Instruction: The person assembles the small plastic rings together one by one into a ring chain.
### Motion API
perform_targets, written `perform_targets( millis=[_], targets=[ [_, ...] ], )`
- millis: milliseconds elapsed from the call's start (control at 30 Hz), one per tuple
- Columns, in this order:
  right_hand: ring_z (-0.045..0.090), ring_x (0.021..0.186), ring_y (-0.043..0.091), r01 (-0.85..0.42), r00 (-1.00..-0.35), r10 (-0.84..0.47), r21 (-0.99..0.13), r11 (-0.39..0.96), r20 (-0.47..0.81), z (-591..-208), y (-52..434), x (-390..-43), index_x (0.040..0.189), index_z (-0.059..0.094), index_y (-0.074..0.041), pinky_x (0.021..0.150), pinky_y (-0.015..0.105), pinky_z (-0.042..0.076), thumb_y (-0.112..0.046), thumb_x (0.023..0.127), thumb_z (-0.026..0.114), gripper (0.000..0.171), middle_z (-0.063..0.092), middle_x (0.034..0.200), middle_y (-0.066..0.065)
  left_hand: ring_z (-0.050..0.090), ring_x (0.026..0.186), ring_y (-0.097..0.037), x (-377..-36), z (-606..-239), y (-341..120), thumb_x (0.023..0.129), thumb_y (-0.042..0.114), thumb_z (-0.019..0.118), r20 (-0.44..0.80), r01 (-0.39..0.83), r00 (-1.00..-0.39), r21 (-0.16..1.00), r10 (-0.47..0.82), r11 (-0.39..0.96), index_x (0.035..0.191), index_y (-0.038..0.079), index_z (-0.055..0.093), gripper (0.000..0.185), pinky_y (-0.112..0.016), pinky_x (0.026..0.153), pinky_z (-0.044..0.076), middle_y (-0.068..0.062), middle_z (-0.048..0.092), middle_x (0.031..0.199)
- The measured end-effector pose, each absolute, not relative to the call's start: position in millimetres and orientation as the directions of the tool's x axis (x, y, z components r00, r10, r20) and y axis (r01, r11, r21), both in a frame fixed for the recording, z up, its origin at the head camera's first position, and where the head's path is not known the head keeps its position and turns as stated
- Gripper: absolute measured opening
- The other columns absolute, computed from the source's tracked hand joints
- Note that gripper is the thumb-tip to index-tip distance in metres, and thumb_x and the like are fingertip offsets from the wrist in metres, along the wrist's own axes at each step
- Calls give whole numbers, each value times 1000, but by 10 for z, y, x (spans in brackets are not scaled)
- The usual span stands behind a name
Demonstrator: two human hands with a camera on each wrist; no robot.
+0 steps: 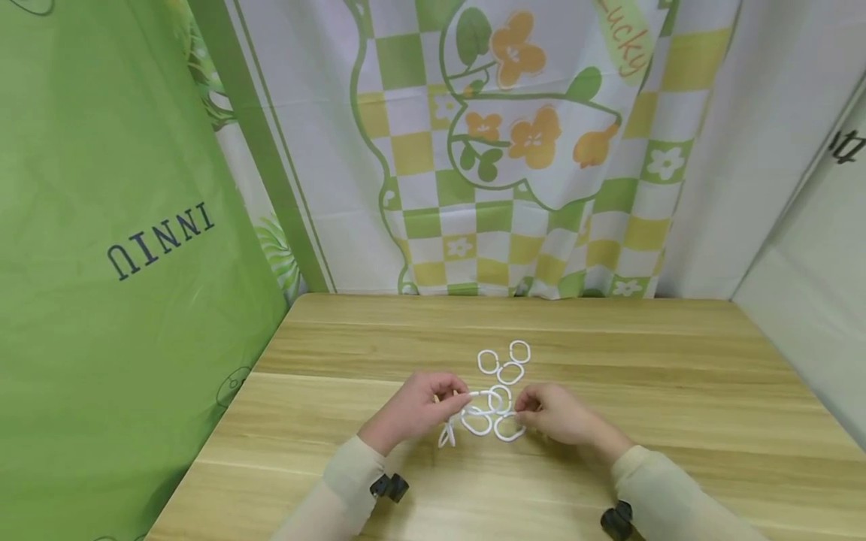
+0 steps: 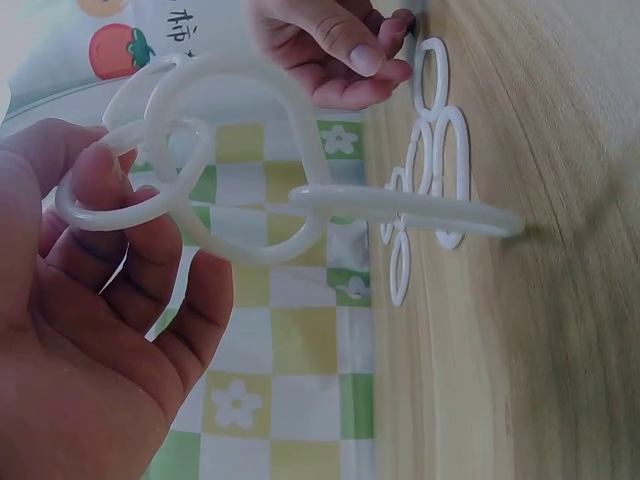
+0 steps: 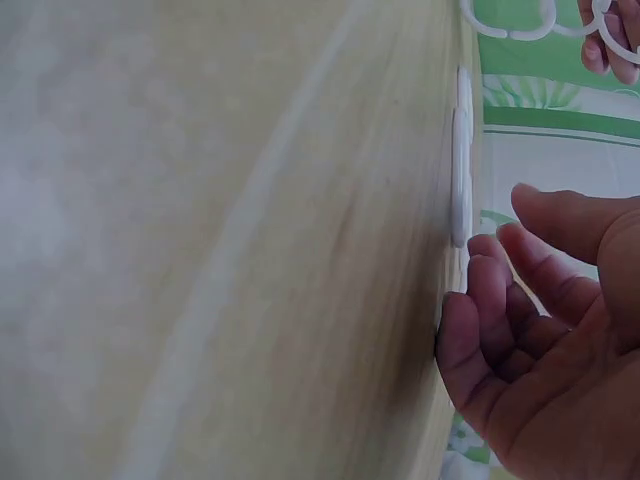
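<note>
A chain of white oval plastic rings [image 1: 497, 391] lies near the middle of the light wooden table [image 1: 676, 376]. The left hand [image 1: 414, 409] pinches the chain's near-left links between thumb and fingers, lifting them. The right hand [image 1: 558, 413], fingers loosely curled, touches a near-right ring.

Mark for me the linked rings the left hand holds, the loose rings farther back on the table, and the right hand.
linked rings [image 2: 240, 160], left wrist view, on the big raised loop.
loose rings [image 1: 504, 361], head view, on the far cluster.
right hand [image 1: 561, 413], head view, back of the hand.
</note>
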State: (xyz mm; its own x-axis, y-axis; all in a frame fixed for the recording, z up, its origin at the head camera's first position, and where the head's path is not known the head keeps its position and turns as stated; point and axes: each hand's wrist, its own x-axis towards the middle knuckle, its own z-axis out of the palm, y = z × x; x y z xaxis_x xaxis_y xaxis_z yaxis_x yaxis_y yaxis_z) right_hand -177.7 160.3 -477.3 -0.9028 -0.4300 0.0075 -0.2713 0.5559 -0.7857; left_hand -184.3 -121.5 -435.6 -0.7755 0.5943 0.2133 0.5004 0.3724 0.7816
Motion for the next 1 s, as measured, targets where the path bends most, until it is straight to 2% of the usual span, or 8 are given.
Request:
perform_targets(
  millis=[267, 533, 800, 1000],
  targets=[
    [54, 68, 13, -244, -924, -381, -727, 642, -26, -4834, 1524, -1827, 87, 64, -9, 60, 28, 45, -11, 86, 79, 15, 59, 74, -4, 53, 66, -4, -1843, -4358, -1238, 103, 23, 65, 204, 509, -759, 778, 619, 368, 98, 6, 74, 20, -22, 60, 46, 11, 59, 72],
    [51, 65, 11, -292, -896, -442, -706, 645, -33, -4852, 1520, -1827, 80, 65, -11, 58, 26, 42, -9, 81, 82, 16, 57, 69, -7, 47, 59, -1, -1867, -4380, -1235, 105, 25, 63, 187, 510, -749, 775, 635, 374, 100, 5, 73, 23, -21, 54, 41, 11, 54, 68],
    [48, 63, 8, -330, -872, -487, -678, 657, -47, -4822, 1520, -1782, 77, 64, -13, 57, 24, 40, -6, 85, 77, 17, 54, 69, -8, 45, 60, 0, -1891, -4370, -1225, 105, 24, 63, 190, 516, -746, 771, 638, 374, 101, 6, 73, 21, -19, 54, 40, 11, 53, 68],
    [48, 65, 8, -319, -864, -501, -718, 619, -48, -4778, 1542, -1746, 82, 63, -11, 59, 25, 40, -8, 90, 75, 14, 54, 72, -7, 46, 60, -1, -1928, -4361, -1205, 105, 23, 64, 208, 521, -744, 776, 635, 356, 102, 3, 73, 22, -20, 55, 41, 10, 54, 69]
  ],
)
